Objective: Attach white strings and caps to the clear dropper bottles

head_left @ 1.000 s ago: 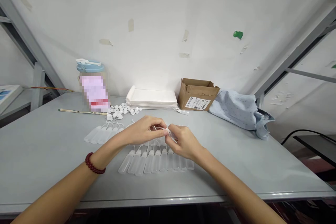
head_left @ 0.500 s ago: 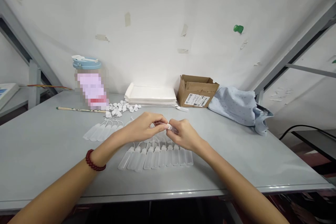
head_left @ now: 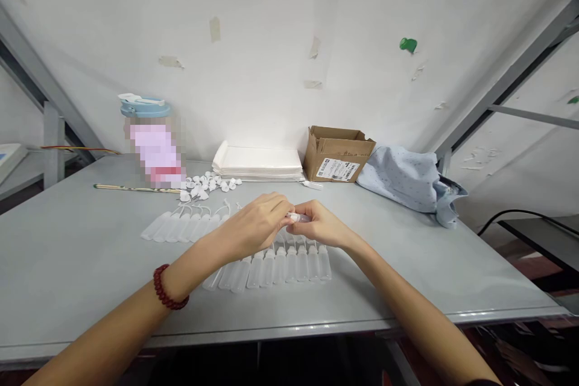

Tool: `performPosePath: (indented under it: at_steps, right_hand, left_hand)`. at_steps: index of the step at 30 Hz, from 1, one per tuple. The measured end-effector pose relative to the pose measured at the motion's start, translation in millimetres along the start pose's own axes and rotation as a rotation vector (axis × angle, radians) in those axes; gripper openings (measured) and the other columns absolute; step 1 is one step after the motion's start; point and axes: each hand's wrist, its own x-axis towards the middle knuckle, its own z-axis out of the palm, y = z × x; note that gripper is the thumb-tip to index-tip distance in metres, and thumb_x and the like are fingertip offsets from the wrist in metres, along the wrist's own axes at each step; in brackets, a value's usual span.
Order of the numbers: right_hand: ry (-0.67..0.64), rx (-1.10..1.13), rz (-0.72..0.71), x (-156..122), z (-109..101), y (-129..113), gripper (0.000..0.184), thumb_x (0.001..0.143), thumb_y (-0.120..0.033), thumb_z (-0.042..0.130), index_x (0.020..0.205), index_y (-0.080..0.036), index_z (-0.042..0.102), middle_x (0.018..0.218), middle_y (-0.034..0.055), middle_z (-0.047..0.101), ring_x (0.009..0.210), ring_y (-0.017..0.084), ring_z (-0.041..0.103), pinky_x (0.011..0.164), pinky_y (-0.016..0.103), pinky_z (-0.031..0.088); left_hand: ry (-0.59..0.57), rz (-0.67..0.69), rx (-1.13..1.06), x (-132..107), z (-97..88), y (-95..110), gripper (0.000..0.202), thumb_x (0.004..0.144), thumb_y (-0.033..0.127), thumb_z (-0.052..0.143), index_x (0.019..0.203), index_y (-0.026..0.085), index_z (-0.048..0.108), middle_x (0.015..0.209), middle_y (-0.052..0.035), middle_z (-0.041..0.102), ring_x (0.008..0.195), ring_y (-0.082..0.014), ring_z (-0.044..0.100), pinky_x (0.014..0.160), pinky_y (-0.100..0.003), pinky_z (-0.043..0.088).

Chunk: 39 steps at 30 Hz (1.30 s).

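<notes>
Both hands meet over the middle of the table, at a small translucent plastic squeeze bottle held on its side. My right hand is closed round the bottle's body. At its white top, the fingers of my left hand are pinched on the cap; they partly hide it. Just below the hands lies a row of similar bottles with thin strips at their tops, and more lie behind it, mostly covered by the hands. Another bottle group fans out left of my left hand. Loose white caps are heaped behind that group.
At the back stand a blue-lidded container, a stack of white envelopes and an open cardboard box. A light blue cloth lies right of the box. Chopsticks lie at left, and a single small bottle rests before the box.
My left hand has rolled over, its back now turned more upward round the bottle's top. My right hand has shifted slightly right, its fingers straighter along the bottle. The view has moved slightly.
</notes>
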Motion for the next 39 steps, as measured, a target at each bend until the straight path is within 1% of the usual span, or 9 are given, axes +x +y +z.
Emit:
performPosePath:
  at_steps: [4,8,11,15,20,26,29,35,39]
  right_hand:
    - [0.208,-0.307,-0.165,3.4,9.8,11.7,0.015,0.072,-0.018,0.049,0.061,-0.02,0.04,0.05,-0.0082,0.028,0.046,0.007,0.026,0.046,0.022,0.021]
    - [0.272,-0.545,-0.275,4.5,15.8,22.1,0.003,0.076,-0.018,0.051,0.079,-0.019,0.051,0.055,-0.0058,0.044,0.045,0.008,0.035,0.047,0.022,0.023]
    - [0.346,-0.684,-0.412,3.5,11.9,23.2,0.013,0.087,-0.03,0.051,0.09,-0.018,0.054,0.072,0.0019,0.056,0.055,0.012,0.046,0.049,0.023,0.026]
    - [0.409,-0.812,-0.52,2.2,5.3,21.7,0.031,0.097,-0.039,0.035,0.099,-0.015,0.055,0.077,0.0069,0.056,0.06,0.015,0.047,0.049,0.025,0.027]
    - [0.368,-0.747,-0.506,2.6,5.7,25.1,0.033,0.098,-0.04,0.031,0.098,-0.016,0.054,0.075,0.0054,0.053,0.059,0.015,0.046,0.05,0.026,0.029]
    - [0.298,-0.401,-0.382,1.5,2.9,19.4,0.031,0.096,-0.039,0.037,0.089,-0.017,0.057,0.069,0.0015,0.055,0.059,0.012,0.048,0.056,0.024,0.037]
    - [0.269,-0.312,-0.335,1.4,0.1,16.7,0.033,0.096,-0.04,0.038,0.084,-0.016,0.059,0.068,0.0009,0.056,0.059,0.012,0.049,0.057,0.024,0.037]
    - [0.311,-0.508,-0.416,3.3,1.5,25.7,0.028,0.095,-0.037,0.039,0.093,-0.015,0.056,0.072,0.0032,0.056,0.058,0.013,0.046,0.055,0.024,0.034]
    - [0.313,-0.591,-0.434,3.1,2.8,27.6,0.028,0.096,-0.037,0.037,0.094,-0.015,0.055,0.074,0.0038,0.055,0.058,0.013,0.046,0.055,0.025,0.032]
  left_hand:
    - [-0.054,-0.167,-0.266,2.5,-6.3,-3.4,0.019,0.092,0.031,0.046,0.091,0.017,0.059,0.089,-0.0043,0.064,0.082,-0.0167,0.057,0.075,-0.028,0.043]
    - [-0.136,-0.273,-0.373,3.3,-11.2,-6.0,0.026,0.09,0.038,0.046,0.086,0.018,0.062,0.086,-0.0021,0.065,0.076,-0.0154,0.057,0.068,-0.026,0.041]
    - [-0.11,-0.378,-0.384,3.1,-13.6,-9.6,0.035,0.09,0.043,0.042,0.079,0.017,0.062,0.076,-0.0006,0.062,0.069,-0.0144,0.053,0.062,-0.025,0.038]
    - [-0.089,-0.49,-0.469,2.8,-17.1,-16.5,0.038,0.088,0.048,0.044,0.073,0.016,0.06,0.069,0.0011,0.056,0.059,-0.0112,0.044,0.055,-0.023,0.034]
    - [-0.153,-0.481,-0.572,3.4,-17.4,-17.5,0.04,0.088,0.048,0.043,0.071,0.016,0.058,0.07,-0.0004,0.056,0.063,-0.0124,0.047,0.057,-0.024,0.035]
    - [-0.091,-0.449,-0.49,2.9,-11.0,-11.2,0.041,0.091,0.047,0.038,0.073,0.015,0.056,0.071,-0.0006,0.055,0.059,-0.0117,0.044,0.054,-0.024,0.033]
    - [-0.045,-0.433,-0.456,2.7,-8.8,-10.2,0.041,0.092,0.047,0.037,0.073,0.016,0.057,0.071,0.0,0.056,0.059,-0.0115,0.044,0.056,-0.023,0.034]
    - [-0.111,-0.506,-0.487,2.8,-11.0,-11.9,0.042,0.089,0.052,0.043,0.076,0.016,0.06,0.065,0.0018,0.05,0.055,-0.0106,0.039,0.051,-0.023,0.03]
    - [-0.086,-0.439,-0.431,1.5,-10.7,-12.7,0.037,0.09,0.048,0.043,0.079,0.017,0.061,0.07,0.001,0.054,0.062,-0.0125,0.045,0.057,-0.024,0.035]
